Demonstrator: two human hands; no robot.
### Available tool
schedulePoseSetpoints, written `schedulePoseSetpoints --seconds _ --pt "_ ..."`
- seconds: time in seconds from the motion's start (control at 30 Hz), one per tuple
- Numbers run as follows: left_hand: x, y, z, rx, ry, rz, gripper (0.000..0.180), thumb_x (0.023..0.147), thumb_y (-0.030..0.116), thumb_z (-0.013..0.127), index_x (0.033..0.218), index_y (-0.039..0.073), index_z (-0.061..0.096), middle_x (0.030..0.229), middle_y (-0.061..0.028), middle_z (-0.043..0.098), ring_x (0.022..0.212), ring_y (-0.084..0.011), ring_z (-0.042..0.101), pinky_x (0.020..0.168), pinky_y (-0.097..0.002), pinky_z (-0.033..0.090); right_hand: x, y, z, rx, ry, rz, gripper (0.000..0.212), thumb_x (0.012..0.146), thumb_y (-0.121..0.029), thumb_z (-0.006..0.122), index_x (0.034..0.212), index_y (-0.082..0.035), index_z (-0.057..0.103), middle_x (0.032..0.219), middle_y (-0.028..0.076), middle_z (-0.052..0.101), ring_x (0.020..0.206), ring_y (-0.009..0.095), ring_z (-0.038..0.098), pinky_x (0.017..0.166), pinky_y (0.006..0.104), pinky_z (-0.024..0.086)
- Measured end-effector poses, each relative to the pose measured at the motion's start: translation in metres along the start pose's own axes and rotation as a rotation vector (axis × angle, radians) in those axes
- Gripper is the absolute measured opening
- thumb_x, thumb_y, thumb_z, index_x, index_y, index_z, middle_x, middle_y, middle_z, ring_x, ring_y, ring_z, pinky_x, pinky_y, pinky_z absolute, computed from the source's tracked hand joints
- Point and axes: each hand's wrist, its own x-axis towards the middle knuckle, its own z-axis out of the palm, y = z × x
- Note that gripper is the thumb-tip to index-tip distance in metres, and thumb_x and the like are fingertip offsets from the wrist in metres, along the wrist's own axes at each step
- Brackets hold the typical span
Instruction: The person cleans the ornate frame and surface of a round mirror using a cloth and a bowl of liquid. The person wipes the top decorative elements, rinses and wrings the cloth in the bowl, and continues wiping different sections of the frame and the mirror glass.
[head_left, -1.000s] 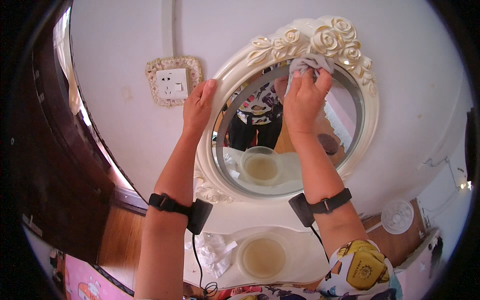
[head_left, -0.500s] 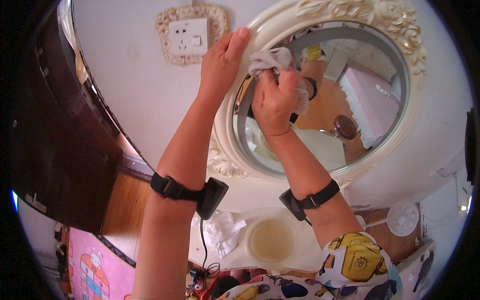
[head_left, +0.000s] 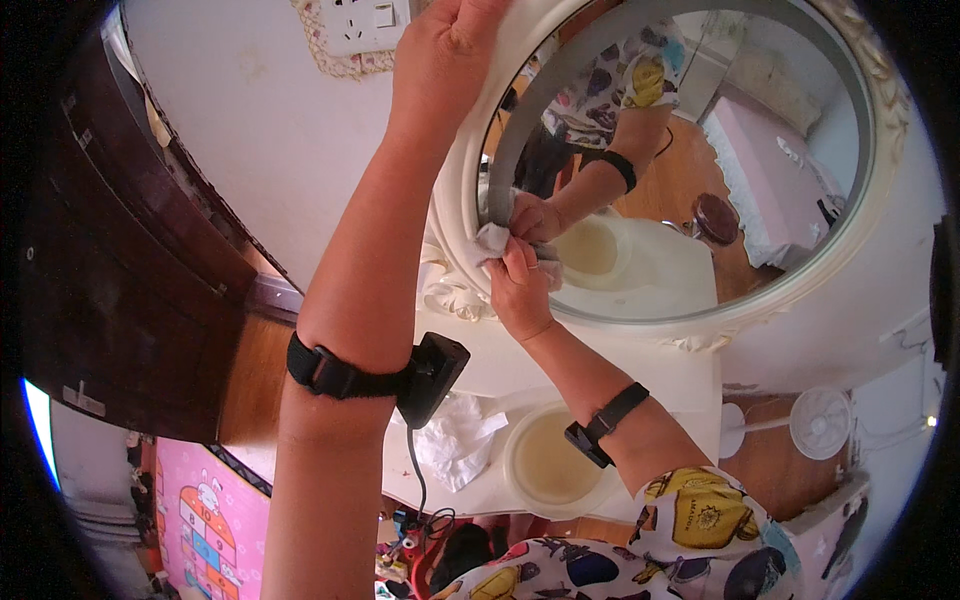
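An oval mirror (head_left: 630, 305) in a cream frame with carved flowers (head_left: 458, 190) stands upright against the wall. My left hand (head_left: 445, 55) grips the frame's upper left side; its fingertips are partly hidden at the picture's top edge. In my right hand (head_left: 522, 292) is a bunched pale grey cloth (head_left: 493, 242), pressed against the lower left of the glass where it meets the frame. The glass reflects my right hand, my arm and the patterned sleeve. Each forearm wears a black strap with a small black device.
Below the mirror, a cream dressing table (head_left: 690, 375) holds a round basin (head_left: 512, 478) of cloudy water and crumpled white tissue (head_left: 455, 440). A dark door (head_left: 120, 280) is at left, a wall socket (head_left: 355, 25) above it to the right, and a white fan (head_left: 820, 423) at right.
My right hand has slid the cloth down and slightly left along the glass. The view has shifted lower, so my left hand and the socket now sit at the top edge.
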Motion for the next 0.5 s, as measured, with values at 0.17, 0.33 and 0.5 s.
schedulePoseSetpoints --seconds 0.17,0.33,0.5 --pt "-0.002 0.002 0.0 0.016 -0.033 -0.029 0.062 0.082 0.055 0.044 0.105 -0.001 0.057 0.097 -0.0092 0.058 0.093 -0.0158 0.051 0.082 -0.0264 0.039 -0.052 0.015 0.002 -0.025 -0.12 0.033 0.02 0.07 -0.003 0.055 0.09 -0.001 0.058 0.108 0.012 0.046 0.096 0.029 0.049 0.076 0.0339 0.046" --pt "0.003 -0.01 -0.004 0.054 0.051 0.012 0.056 0.08 0.051 0.052 0.103 0.0 0.058 0.09 -0.0088 0.06 0.087 -0.0145 0.054 0.078 -0.0262 0.041 -0.06 0.018 -0.029 0.109 -0.502 0.372 0.028 0.066 -0.002 0.054 0.094 0.0 0.058 0.108 0.01 0.05 0.098 0.024 0.051 0.077 0.0306 0.045" --pt "-0.006 -0.002 0.001 0.121 0.013 0.049 0.055 0.081 0.053 0.047 0.102 0.004 0.06 0.09 -0.0132 0.059 0.084 -0.0198 0.054 0.078 -0.0288 0.04 -0.025 0.035 -0.091 0.971 -0.319 1.043 0.028 0.077 -0.009 0.057 0.103 -0.002 0.054 0.104 0.01 0.056 0.093 0.018 0.055 0.077 0.0286 0.044"
